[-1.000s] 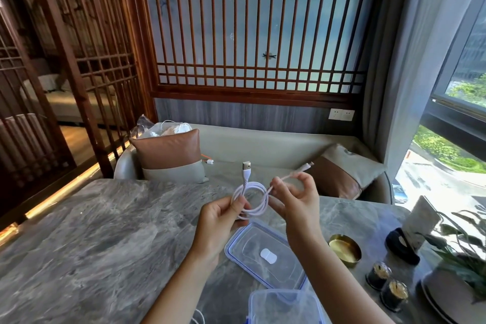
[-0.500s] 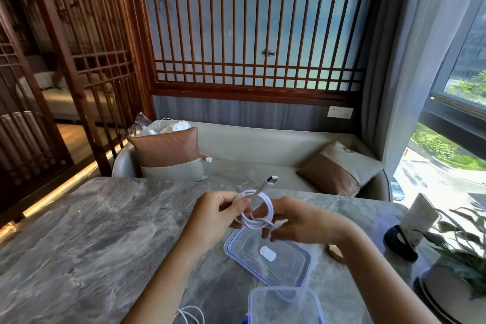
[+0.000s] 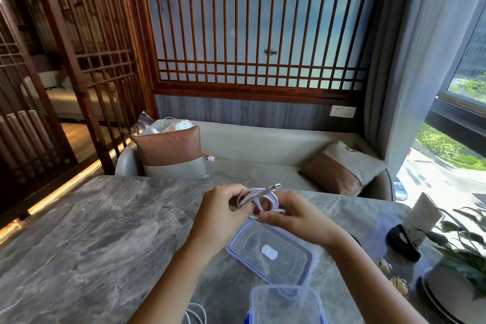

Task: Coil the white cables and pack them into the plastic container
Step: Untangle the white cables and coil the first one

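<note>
While both hands meet above the far middle of the bench (image 3: 92,231), a coiled white cable (image 3: 263,198) sits between them, lifted off the stone. The left hand (image 3: 219,209) has its fingers curled round the left side of the coil. The right hand (image 3: 297,217) pinches the coil's near edge, with the thumb on top pointing left and the other fingers wrapped behind the loops. One strand crosses the loops at a slant, and a metal plug (image 3: 274,187) sticks out up and to the right of the coil. Directly below the hands a clear lid (image 3: 286,267) with a blue seal lies flat on the bench. Nearer the person, at the lower edge of view, stands the clear container (image 3: 286,305), open on top; whether anything lies in it I cannot tell. Left of it a second cable (image 3: 196,314), also white, loops on the bench, partly cut off by the frame. A plant (image 3: 462,244) stands at the right.
</note>
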Demonstrator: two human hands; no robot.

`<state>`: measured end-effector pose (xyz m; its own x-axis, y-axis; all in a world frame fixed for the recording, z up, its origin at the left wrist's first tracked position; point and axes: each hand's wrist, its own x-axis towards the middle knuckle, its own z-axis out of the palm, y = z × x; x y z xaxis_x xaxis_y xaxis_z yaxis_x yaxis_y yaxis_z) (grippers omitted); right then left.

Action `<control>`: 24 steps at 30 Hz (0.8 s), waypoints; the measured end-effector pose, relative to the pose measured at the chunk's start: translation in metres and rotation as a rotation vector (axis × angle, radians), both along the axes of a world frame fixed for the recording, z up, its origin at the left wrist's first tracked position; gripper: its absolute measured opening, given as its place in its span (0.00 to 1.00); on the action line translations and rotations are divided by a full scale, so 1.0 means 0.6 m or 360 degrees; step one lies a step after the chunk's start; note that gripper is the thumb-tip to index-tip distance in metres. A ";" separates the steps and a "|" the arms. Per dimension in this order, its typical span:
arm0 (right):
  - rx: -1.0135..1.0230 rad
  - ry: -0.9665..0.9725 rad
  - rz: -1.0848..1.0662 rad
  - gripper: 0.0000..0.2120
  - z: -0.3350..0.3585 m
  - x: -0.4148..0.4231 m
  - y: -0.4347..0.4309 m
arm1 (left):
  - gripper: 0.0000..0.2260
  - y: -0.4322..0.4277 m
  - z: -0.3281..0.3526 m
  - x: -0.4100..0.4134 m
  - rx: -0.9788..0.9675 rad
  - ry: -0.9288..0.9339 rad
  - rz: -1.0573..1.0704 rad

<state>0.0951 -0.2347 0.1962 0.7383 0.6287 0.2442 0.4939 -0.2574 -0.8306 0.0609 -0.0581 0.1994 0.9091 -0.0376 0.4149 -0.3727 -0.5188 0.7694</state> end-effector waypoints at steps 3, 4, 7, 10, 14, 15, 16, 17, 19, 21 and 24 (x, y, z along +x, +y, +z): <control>0.0068 0.0010 -0.0037 0.07 -0.011 0.001 -0.002 | 0.05 0.010 -0.003 -0.001 -0.0265 0.0306 -0.0245; 0.0119 0.0019 -0.0083 0.07 -0.015 -0.001 0.001 | 0.04 0.015 -0.003 0.001 -0.0314 0.0397 -0.0308; 0.0513 0.0256 -0.0245 0.05 -0.029 -0.004 0.013 | 0.05 0.018 -0.005 0.005 -0.0417 0.0546 -0.0409; 0.0645 0.0489 -0.0262 0.05 -0.034 -0.003 0.020 | 0.05 0.009 -0.015 0.008 -0.0568 0.0503 -0.0149; 0.0513 0.0629 -0.0175 0.07 -0.046 -0.004 0.027 | 0.11 0.000 -0.040 0.012 -0.0342 0.0106 0.0230; 0.0504 0.0621 -0.0180 0.07 -0.049 -0.004 0.029 | 0.09 0.000 -0.045 0.012 -0.0295 0.0051 0.0243; 0.0514 0.0619 -0.0202 0.07 -0.052 -0.003 0.030 | 0.07 0.000 -0.049 0.014 -0.0277 0.0022 0.0241; 0.0534 0.0629 -0.0239 0.06 -0.056 -0.001 0.031 | 0.06 0.002 -0.051 0.016 -0.0274 0.0021 0.0223; 0.0595 0.0714 -0.0311 0.05 -0.065 0.002 0.032 | 0.04 0.007 -0.052 0.018 -0.0319 0.0091 0.0149; 0.0585 0.0739 -0.0331 0.06 -0.075 0.004 0.035 | 0.05 0.012 -0.055 0.020 -0.0413 0.0170 0.0083; 0.0577 0.0722 -0.0332 0.06 -0.088 0.005 0.044 | 0.09 0.013 -0.071 0.018 -0.0517 0.0229 0.0060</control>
<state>0.0982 -0.2083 0.1431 0.9170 0.3959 0.0479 0.0403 0.0276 -0.9988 0.0717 -0.0502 0.1566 0.9573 0.1098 0.2676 -0.2340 -0.2494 0.9397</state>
